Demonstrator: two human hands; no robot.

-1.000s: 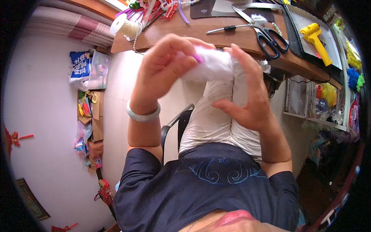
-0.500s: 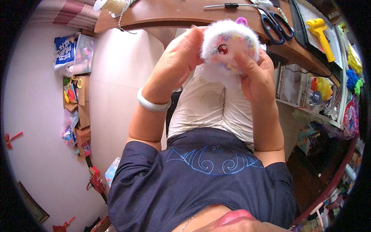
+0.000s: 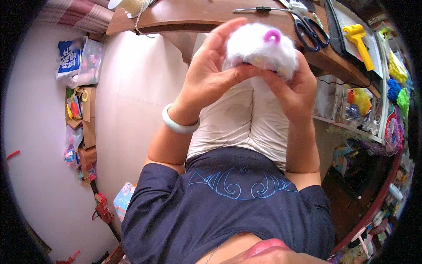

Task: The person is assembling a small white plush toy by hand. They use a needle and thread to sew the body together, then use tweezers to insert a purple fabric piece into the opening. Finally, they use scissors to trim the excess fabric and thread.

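Observation:
Both hands hold a white fluffy plush doll (image 3: 259, 46) up at the table's front edge, over my lap. It is tilted so its furry top shows, with a purple ring (image 3: 272, 36) standing up from the fur. The decorated face is turned down and away, mostly hidden. My left hand (image 3: 215, 72) cups the doll's left side, its thumb lying along the lower edge. On the other side my right hand (image 3: 292, 90) grips it, thumb pressed at the lower edge close to the left thumb.
On the wooden table (image 3: 189, 20) lie dark-handled scissors (image 3: 311, 34), a thin metal tool (image 3: 259, 9) and a spool of beads (image 3: 132, 6). A yellow roller (image 3: 360, 46) rests on a board at the right. Beside it stands a white shelf (image 3: 349, 125) with craft supplies. Cardboard boxes (image 3: 88, 132) line the left wall.
The doll has tipped: its face with the red eye has turned down out of sight, and the furry top with the purple ring has come toward me. Both thumbs have moved to its lower edge.

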